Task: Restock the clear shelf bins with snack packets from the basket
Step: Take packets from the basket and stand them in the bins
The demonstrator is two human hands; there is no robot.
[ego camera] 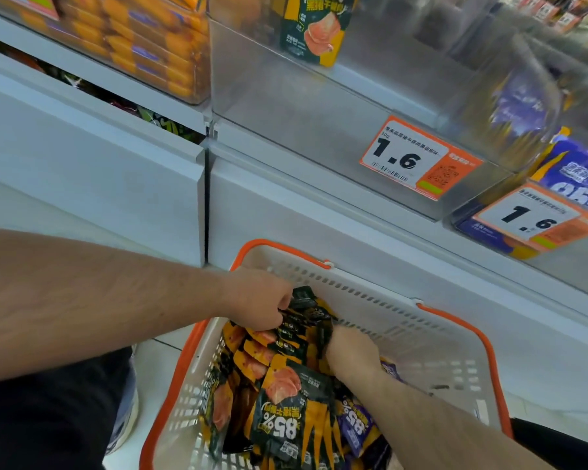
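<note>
- Two bare hands of ours reach into the white plastic basket with orange rim [381, 301].
- Our left hand [258, 300] pinches black-and-orange snack packets [286, 401] near its far edge.
- Our right hand [352, 351] curls round the same bundle.
- Above, the clear shelf bin [319, 106] holds one packet.

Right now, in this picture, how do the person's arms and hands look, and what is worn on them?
Both forearms are bare, with no sleeve in view and light hair on them. The left hand and right hand wear no gloves, and no watch, ring or bracelet shows. Dark clothing appears at the lower edges.
</note>
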